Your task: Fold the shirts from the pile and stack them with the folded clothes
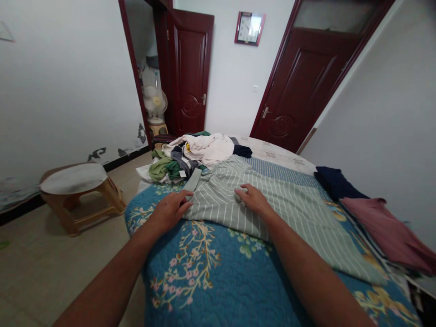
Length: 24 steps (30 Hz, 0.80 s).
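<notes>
A light green garment with white stripes (293, 200) lies spread across the blue floral bedspread (238, 277). My left hand (172, 209) is at the garment's left edge, with thumb and fingers closed around its border by a narrow strip of the cloth. Over the middle of the garment is my right hand (252, 197), its fingers apart and slightly curled, holding nothing. Small folds show in the cloth between the two hands.
A heap of mixed clothes (211, 147) sits at the bed's far left. Folded dark blue (337, 181) and pink (391, 227) garments lie at the right. A stool (75, 181) stands left of the bed, and a fan (155, 101) in the doorway.
</notes>
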### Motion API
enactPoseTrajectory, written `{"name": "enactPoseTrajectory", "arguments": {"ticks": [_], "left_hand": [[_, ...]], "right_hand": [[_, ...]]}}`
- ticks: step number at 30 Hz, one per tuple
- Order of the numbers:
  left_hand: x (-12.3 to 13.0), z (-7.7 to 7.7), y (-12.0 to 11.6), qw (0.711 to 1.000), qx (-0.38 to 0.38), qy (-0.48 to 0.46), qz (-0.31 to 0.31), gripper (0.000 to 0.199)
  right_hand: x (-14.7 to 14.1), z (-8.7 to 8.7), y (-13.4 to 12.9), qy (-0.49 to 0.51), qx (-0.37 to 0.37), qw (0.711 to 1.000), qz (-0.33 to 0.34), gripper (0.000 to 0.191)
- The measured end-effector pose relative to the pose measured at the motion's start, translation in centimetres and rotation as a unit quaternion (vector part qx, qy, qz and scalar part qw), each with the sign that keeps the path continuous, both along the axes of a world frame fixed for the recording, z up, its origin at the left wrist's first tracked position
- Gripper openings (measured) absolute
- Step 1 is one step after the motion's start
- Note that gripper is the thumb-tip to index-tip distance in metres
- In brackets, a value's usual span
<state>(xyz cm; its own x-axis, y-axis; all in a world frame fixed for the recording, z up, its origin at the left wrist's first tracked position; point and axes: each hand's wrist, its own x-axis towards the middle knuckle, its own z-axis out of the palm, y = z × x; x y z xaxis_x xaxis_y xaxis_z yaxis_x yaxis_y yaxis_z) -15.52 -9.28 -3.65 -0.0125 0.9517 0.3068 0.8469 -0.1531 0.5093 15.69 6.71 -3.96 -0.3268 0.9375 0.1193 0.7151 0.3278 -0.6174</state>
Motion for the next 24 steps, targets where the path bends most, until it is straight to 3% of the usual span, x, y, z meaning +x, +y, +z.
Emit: {"name": "enactPoseTrajectory", "arguments": {"ticks": [4, 7, 10, 15, 21, 24], "left_hand": [[-0.4, -0.3, 0.4, 1.0, -0.01, 0.007, -0.008, 0.036], [-0.7, -0.5, 0.2, 0.999, -0.038, 0.026, -0.008, 0.043], [-0.8, -0.6, 0.1, 0.997, -0.047, 0.054, 0.009, 0.044], [-0.9, 0.1, 0.6, 0.998, -0.062, 0.011, 0.007, 0.038], [-1.6, 1.5, 0.0, 0.987, -0.127, -0.097, 0.015, 0.035], [-2.1, 1.9, -0.3, 0.983, -0.159, -0.087, 0.032, 0.042]], "right_hand": [[-1.6, -1.3, 1.3, 0.087, -0.025, 0.996, 0.028, 0.033], [-0.6, -2.4, 1.8, 0.157, 0.019, 0.987, -0.039, 0.034], [0.8, -3.2, 1.8, 0.161, 0.067, 0.98, -0.095, 0.04], [1.0, -3.2, 1.2, 0.133, 0.06, 0.989, -0.029, 0.054], [0.7, -2.9, 1.2, 0.159, 0.096, 0.982, -0.036, 0.046], [0.4, -3.1, 1.0, 0.138, 0.102, 0.985, -0.029, 0.042]]}}
